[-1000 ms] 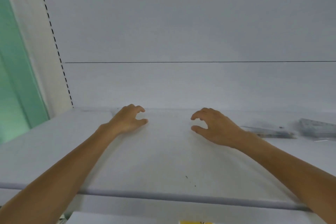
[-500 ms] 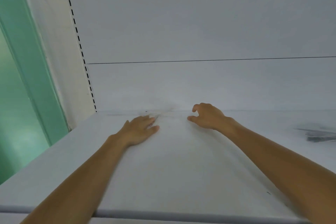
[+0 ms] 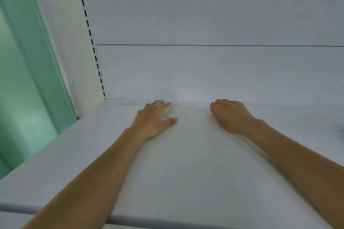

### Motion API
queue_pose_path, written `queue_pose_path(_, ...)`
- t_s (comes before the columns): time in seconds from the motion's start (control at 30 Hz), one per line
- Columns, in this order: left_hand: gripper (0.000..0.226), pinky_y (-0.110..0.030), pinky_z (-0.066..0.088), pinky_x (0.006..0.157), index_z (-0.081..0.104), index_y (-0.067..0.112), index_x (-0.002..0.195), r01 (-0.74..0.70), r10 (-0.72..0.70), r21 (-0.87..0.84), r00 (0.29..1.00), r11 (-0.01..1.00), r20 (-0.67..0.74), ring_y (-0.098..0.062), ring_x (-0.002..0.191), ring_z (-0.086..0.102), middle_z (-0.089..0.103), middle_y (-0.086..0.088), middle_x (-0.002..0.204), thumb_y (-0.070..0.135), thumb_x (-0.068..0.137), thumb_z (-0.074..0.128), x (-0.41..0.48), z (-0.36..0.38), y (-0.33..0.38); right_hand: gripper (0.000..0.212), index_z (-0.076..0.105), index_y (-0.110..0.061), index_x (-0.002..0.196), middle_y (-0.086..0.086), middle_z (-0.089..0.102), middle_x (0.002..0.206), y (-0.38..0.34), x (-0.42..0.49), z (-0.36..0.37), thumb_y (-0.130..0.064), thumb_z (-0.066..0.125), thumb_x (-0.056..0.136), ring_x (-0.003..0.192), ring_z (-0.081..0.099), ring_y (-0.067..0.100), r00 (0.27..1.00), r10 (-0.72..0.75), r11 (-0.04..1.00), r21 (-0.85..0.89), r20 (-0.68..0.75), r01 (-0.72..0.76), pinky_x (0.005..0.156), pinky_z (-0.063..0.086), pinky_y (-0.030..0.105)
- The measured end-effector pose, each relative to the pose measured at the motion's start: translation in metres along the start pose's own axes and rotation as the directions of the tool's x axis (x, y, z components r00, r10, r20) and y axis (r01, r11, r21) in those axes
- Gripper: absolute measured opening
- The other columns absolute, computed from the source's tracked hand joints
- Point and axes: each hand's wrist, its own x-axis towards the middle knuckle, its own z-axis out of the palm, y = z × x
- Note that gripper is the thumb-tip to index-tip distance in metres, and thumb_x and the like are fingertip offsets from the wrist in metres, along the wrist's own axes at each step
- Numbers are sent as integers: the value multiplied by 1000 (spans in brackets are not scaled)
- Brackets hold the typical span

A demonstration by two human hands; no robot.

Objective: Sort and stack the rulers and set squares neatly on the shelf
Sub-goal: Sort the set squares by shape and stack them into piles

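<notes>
A clear plastic ruler (image 3: 169,111) lies at the back of the white shelf (image 3: 186,173), close to the rear wall. It is nearly invisible; only its left end with small dark marks shows. My left hand (image 3: 154,119) rests on that end with flat fingers and the thumb spread out on the shelf. My right hand (image 3: 230,115) sits a short way to the right, its fingers curled down where the ruler's other end seems to be. A faint yellowish sheen spans the gap between both hands.
A slotted white upright (image 3: 93,46) and a green frame (image 3: 37,61) bound the shelf on the left. The white back panel (image 3: 204,72) rises right behind my hands. A dark sliver of other rulers (image 3: 340,130) shows at the far right edge.
Both hands have moved back and left along the shelf to the rear wall. My left hand has flattened from a claw shape onto the ruler's end.
</notes>
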Motion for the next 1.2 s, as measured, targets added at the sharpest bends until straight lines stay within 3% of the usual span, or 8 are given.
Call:
queue_pose_path(0.13, 42, -34, 32, 94, 56, 31, 123, -22, 22, -18, 1000, 1000, -19, -20, 117, 48, 55, 2, 125, 52, 88, 49, -2, 0, 1, 18, 48, -8, 85, 6, 58, 88, 1, -3, -1, -15, 33, 93, 76, 51, 24, 996, 85, 985, 155, -28, -79, 64, 38, 32)
queue_pose_path(0.33, 27, -31, 34, 89, 63, 25, 110, -127, 138, 110, 985, 986, -99, -20, 107, 51, 56, 1, 115, 27, 97, 39, -3, -2, 5, 32, 46, -16, 120, 3, 58, 113, -1, -9, -2, -8, 32, 92, 100, 54, 26, 995, 95, 941, 329, -16, -84, 73, 38, 31)
queue_pose_path(0.67, 20, -15, 45, 62, 50, 25, 85, -100, 39, -334, 982, 937, -183, 6, 72, 59, 59, 1, 96, 10, 93, 38, -9, -8, 12, 31, 53, -13, 117, 4, 58, 113, 0, -9, -1, -11, 34, 92, 99, 55, 24, 978, 190, 916, 373, -84, -146, 71, 35, 28)
queue_pose_path(0.8, 26, -34, 50, 75, 55, 10, 82, -17, -83, -564, 985, 826, -151, -4, 73, 62, 61, -2, 86, 30, 91, 42, -12, -12, 16, 28, 53, -14, 114, 1, 58, 109, 0, -10, -2, -29, 44, 93, 98, 55, 22, 978, 201, 910, 382, -60, -164, 73, 37, 28)
queue_pose_path(0.93, 62, -27, 43, 61, 56, 6, 70, 21, -141, -520, 971, 854, -193, -13, 69, 57, 59, -3, 76, 66, 79, 46, -10, -14, 17, 43, 50, -17, 116, -1, 56, 107, 0, -10, -4, -46, 56, 86, 98, 54, 19, 981, 193, 917, 354, 7, -183, 75, 38, 27)
queue_pose_path(1.03, 34, -12, 35, 55, 50, 18, 55, 35, -140, -407, 962, 913, -234, -6, 69, 52, 56, 3, 75, 38, 80, 64, -7, -10, 18, 41, 51, -16, 117, 2, 57, 109, 0, -9, -5, -45, 54, 88, 99, 55, 22, 979, 203, 922, 334, 15, -197, 77, 40, 30)
queue_pose_path(1.13, 14, -9, 30, 72, 64, 16, 77, -40, -46, -350, 971, 936, -233, -16, 106, 52, 60, -2, 107, 22, 88, 57, -8, -11, 24, 41, 53, -15, 117, 4, 59, 109, 0, -10, -9, -46, 50, 90, 101, 55, 24, 967, 250, 891, 379, 52, -250, 78, 40, 31)
queue_pose_path(1.2, 11, -9, 31, 75, 64, 19, 89, -122, 34, -331, 965, 936, -259, -14, 105, 51, 59, -1, 112, 22, 91, 54, -11, -16, 31, 39, 54, -13, 117, 4, 60, 113, 4, -12, -14, -43, 50, 91, 105, 54, 24, 963, 258, 885, 383, 75, -267, 82, 40, 31)
